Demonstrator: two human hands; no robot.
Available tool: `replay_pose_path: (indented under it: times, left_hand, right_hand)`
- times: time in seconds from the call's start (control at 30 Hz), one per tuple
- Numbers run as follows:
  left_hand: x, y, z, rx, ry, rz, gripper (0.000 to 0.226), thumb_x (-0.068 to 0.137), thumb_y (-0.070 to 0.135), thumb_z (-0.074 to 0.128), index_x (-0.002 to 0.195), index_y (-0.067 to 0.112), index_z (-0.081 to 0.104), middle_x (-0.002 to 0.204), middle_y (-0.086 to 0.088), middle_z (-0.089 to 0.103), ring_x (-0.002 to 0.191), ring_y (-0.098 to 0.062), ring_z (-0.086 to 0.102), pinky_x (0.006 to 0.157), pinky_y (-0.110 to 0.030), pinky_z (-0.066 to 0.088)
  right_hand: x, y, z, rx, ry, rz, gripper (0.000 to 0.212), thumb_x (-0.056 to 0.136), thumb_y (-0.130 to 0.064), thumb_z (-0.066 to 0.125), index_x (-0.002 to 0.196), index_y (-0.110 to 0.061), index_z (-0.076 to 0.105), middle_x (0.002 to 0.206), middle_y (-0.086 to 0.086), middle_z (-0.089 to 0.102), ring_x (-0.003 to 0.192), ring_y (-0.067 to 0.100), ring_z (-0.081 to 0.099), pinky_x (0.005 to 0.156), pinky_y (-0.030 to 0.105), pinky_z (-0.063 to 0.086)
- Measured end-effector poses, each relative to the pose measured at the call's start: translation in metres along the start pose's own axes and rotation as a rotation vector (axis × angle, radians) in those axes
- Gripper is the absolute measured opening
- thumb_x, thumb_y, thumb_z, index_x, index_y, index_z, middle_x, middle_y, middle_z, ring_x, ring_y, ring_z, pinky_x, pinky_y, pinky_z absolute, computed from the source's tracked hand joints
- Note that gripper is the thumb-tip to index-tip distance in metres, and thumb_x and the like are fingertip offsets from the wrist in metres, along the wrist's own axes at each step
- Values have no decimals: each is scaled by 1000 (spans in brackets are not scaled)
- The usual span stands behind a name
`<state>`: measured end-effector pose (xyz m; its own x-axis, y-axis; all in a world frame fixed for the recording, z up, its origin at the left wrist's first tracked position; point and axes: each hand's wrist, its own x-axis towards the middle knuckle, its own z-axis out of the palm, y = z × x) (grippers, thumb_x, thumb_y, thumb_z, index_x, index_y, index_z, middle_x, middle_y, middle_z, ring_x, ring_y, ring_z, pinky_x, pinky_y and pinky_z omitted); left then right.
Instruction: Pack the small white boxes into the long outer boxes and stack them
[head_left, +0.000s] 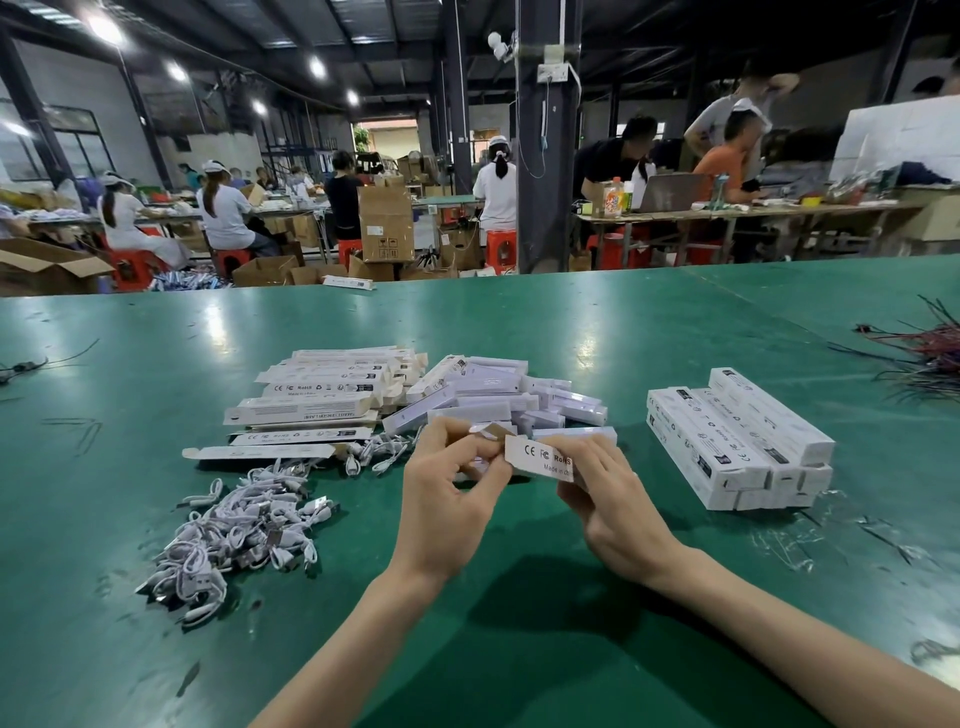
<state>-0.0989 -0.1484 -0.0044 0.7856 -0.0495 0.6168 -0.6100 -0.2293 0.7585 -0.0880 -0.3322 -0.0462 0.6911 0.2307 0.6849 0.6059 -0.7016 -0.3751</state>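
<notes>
Head view: a long outer box (540, 460) is held between both hands, just above the green worktop (519, 322). The left hand (452, 499) is curled at the box's open end, fingertips pinching at a brown flap. The right hand (610, 499) is wrapped round the printed body. Whether a small box is already inside cannot be told.

Just beyond the hands, a loose heap of small white boxes (498, 400) is seen. Unfilled outer boxes (322, 400) are piled beyond and to the left of the left hand. The finished stack (737, 441) is set to the right of the right hand.

The outer box is judged to be thin card: light, easily dented, springy at the flaps. It is best taken by its long edges near the open end, so the mouth is not squashed. The small boxes look smooth and may be expected to slide.

White cables (244, 525) are heaped to the left of the left hand. Red and black wires (924, 358) are strewn far to the right. The worktop is glossy and scuffed. Behind it, a dim workshop is shown, with seated people (223, 208), cartons (387, 223) and red stools (500, 249).
</notes>
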Motion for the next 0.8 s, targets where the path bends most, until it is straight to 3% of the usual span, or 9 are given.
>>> replay_pose_path:
  times: [0.1, 0.17, 0.2, 0.3, 0.4, 0.5, 0.63, 0.73, 0.8]
  left_hand:
    - [2, 2, -3, -41, -55, -8, 14, 87, 25, 60, 89, 26, 73, 109, 1, 48, 98, -2, 50, 81, -7, 40]
    - [2, 1, -2, -84, -84, -8, 19, 87, 22, 60, 100, 30, 71, 113, 3, 52, 102, -6, 57, 84, -14, 46]
    - [2, 0, 1, -121, -89, -19, 21, 87, 18, 61, 104, 29, 69, 112, 3, 57, 99, -9, 61, 84, -19, 50]
    - [1, -2, 5, -299, -72, -136, 25, 86, 11, 69, 108, 19, 61, 104, -2, 69, 90, -16, 68, 82, -31, 56]
    - [3, -7, 5, -327, -89, -206, 23, 81, 19, 70, 103, 15, 66, 97, -3, 72, 86, -15, 69, 81, -31, 56]
    - [1, -7, 6, -333, -99, -244, 19, 76, 26, 71, 92, 17, 73, 97, 1, 72, 87, -11, 69, 80, -25, 55]
    - [3, -8, 8, -428, -77, -378, 10, 79, 19, 69, 75, 15, 77, 106, -6, 59, 87, -14, 64, 85, -31, 55]
    - [4, -11, 9, -563, -81, -535, 6, 84, 1, 65, 82, 2, 70, 102, -7, 65, 84, -21, 65, 84, -32, 57]
    - [4, -10, 8, -637, -56, -574, 17, 83, -6, 65, 96, 4, 61, 95, -9, 67, 83, -24, 66, 76, -29, 58]
  right_hand:
    - [4, -5, -11, 143, -119, 38, 55, 84, -7, 55, 138, -10, 41, 118, -6, 56, 99, 16, 55, 85, 22, 40]
    - [8, -13, -17, 261, -207, 51, 64, 87, -13, 55, 144, -27, 30, 109, -19, 56, 83, 3, 52, 75, 15, 38]
    - [10, -17, -19, 346, -225, 61, 67, 87, -14, 55, 145, -34, 27, 106, -20, 57, 81, 4, 53, 72, 13, 39]
    - [11, -30, -25, 769, -273, 222, 72, 85, -11, 56, 144, -40, 25, 112, -6, 61, 82, 15, 60, 66, 27, 52]
    - [11, -34, -26, 1005, -319, 370, 67, 77, -9, 55, 130, -47, 40, 95, 8, 60, 69, 26, 57, 52, 36, 52]
    - [9, -35, -22, 1152, -334, 449, 54, 77, -9, 54, 116, -45, 47, 81, 8, 57, 54, 26, 52, 40, 28, 47]
    - [8, -36, -18, 1203, -386, 512, 35, 84, -16, 59, 110, -36, 45, 71, 12, 51, 43, 23, 47, 34, 24, 43]
    - [7, -38, -18, 1244, -426, 504, 28, 86, -15, 57, 107, -29, 44, 66, 10, 49, 40, 20, 47, 33, 23, 43]
    - [6, -38, -17, 1257, -440, 511, 27, 86, -13, 56, 106, -27, 43, 66, 10, 50, 40, 20, 48, 32, 23, 43]
